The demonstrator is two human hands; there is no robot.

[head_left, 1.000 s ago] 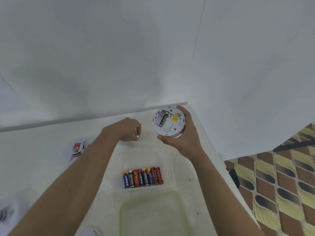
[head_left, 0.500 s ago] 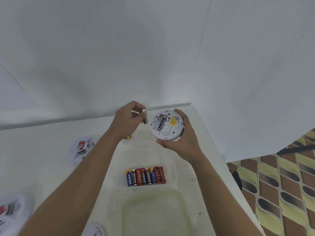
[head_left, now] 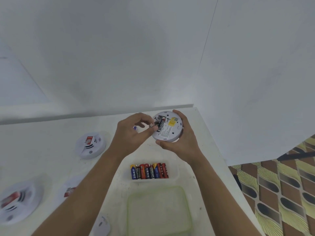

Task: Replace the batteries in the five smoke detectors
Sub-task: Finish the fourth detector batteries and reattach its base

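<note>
My right hand (head_left: 180,145) grips a round white smoke detector (head_left: 167,128) from the right, its back face turned up, with a yellow label and a black battery in its bay. My left hand (head_left: 133,133) pinches a small battery (head_left: 151,125) between thumb and fingers at the detector's left edge, beside the bay. Several loose batteries (head_left: 149,171), red, blue and black, lie side by side in a clear tray (head_left: 175,171) below my hands.
Other white detectors lie on the white table: one (head_left: 90,144) at the left, one (head_left: 18,201) at the far left edge, one (head_left: 69,188) partly behind my left forearm, one (head_left: 102,225) at the bottom. A green-rimmed clear container (head_left: 158,210) sits in front. A small blue thing (head_left: 135,128) lies behind my left hand. Patterned floor lies right of the table edge.
My left hand rose from the table with a battery and moved right to the detector's battery bay. My right hand kept hold of the detector.
</note>
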